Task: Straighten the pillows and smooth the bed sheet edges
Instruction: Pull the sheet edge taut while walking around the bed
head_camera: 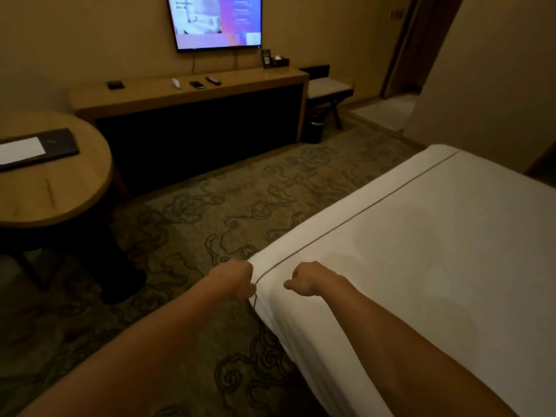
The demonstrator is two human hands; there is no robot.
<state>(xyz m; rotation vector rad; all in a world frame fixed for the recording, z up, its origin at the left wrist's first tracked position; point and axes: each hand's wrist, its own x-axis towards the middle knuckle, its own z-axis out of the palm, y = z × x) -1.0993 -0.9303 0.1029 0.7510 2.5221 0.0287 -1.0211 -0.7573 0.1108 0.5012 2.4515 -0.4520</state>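
Both hands work at the near left corner of the bed, where the white bed sheet [421, 251] turns down over the mattress edge. The left hand [234, 279] is curled into a fist, clamped on the cloth right at the corner, beside the thin dark piping line [361, 210] that runs along the sheet's border toward the far end. The right hand [304, 279] is also curled tight, resting on the top surface just right of that line; whether it pinches fabric or only presses down cannot be told.

The step in hand looks like tightening this corner. To do it well, the pull should go outward and down together, evenly from both hands, so the piping stays straight and parallel to the mattress edge rather than bowing toward the corner. A short, firm tug is better than a long one, which could drag the far end askew.

The top of the sheet already lies flat. No pillows are in view, so that part cannot be judged. A round wooden bench [60, 188] stands well apart on the left.
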